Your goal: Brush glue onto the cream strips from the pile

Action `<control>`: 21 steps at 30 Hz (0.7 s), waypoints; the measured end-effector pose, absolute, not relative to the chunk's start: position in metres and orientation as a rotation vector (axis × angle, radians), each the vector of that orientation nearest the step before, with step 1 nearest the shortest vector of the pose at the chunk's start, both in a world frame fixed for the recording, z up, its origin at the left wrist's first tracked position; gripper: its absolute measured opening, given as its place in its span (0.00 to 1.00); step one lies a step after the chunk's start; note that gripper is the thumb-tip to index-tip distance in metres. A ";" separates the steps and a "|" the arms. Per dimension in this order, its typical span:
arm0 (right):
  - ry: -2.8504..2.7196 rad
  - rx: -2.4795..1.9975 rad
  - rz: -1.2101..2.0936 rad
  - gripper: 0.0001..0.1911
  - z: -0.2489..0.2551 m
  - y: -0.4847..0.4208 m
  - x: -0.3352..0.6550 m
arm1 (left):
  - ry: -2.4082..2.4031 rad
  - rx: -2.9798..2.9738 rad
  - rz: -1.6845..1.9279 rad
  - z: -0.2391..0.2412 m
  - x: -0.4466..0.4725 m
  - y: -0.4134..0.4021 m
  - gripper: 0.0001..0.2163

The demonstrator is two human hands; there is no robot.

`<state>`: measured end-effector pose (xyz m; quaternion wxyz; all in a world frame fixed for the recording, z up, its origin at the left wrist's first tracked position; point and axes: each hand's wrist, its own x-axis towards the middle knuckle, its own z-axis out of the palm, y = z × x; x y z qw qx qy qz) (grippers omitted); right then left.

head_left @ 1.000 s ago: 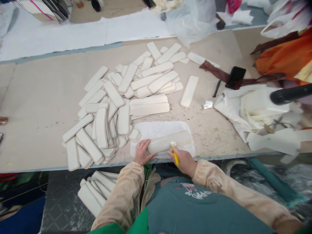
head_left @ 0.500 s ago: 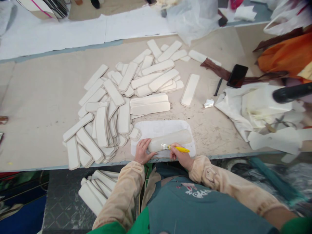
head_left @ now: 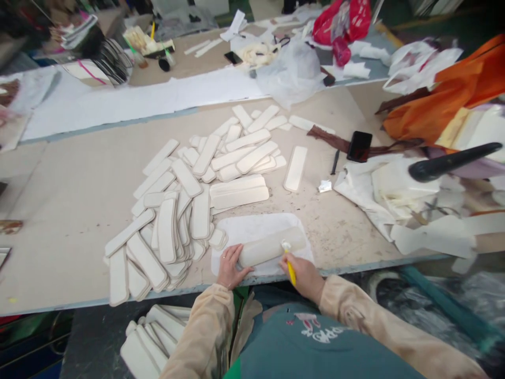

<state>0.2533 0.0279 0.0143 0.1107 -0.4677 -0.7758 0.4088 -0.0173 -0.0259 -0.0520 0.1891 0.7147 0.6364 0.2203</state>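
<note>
A long cream strip [head_left: 268, 247] with rounded ends lies on a white mat [head_left: 252, 229] at the table's front edge. My left hand [head_left: 231, 267] rests flat on the strip's left end, fingers stretched out and pressing it down. My right hand [head_left: 303, 275] is closed round a small yellow-handled brush [head_left: 290, 267], whose pale bristles touch the strip just right of its middle. A big loose pile of similar cream strips [head_left: 185, 205] covers the table to the left and behind the mat.
A black phone [head_left: 359, 146] and a dark brown strap [head_left: 331, 141] lie at the right, with crumpled white sheets [head_left: 394, 195] and orange fabric [head_left: 445, 105] beyond. A black bar [head_left: 450, 162] juts in from the right. More strips [head_left: 153, 337] sit stacked below the table's edge.
The brush swung from lying sideways along the strip to pointing up at it, bristles now right of the middle. The view tilted up, showing more of the far table. My left hand stayed.
</note>
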 end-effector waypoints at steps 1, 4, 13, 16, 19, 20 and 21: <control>-2.320 -1.281 1.265 0.12 0.016 0.027 0.243 | 1.789 2.016 0.609 -0.052 -0.018 -0.026 0.37; -2.250 -1.019 1.558 0.12 0.025 0.028 0.222 | 1.767 2.033 0.559 -0.053 -0.022 -0.026 0.39; -1.821 -1.316 1.457 0.12 0.043 0.054 0.281 | 1.727 2.078 0.548 -0.023 -0.038 -0.011 0.27; -1.765 -1.445 1.330 0.12 0.039 0.050 0.310 | 1.843 2.167 0.595 -0.011 -0.043 0.026 0.16; -1.711 -1.514 1.251 0.12 0.037 0.039 0.329 | 1.872 2.335 0.432 -0.004 -0.048 0.082 0.14; -1.694 -1.534 1.224 0.12 0.036 0.034 0.332 | 1.873 2.386 0.341 -0.004 -0.048 0.101 0.14; -1.684 -1.553 1.201 0.12 0.036 0.030 0.335 | 1.871 2.424 0.258 -0.004 -0.048 0.120 0.15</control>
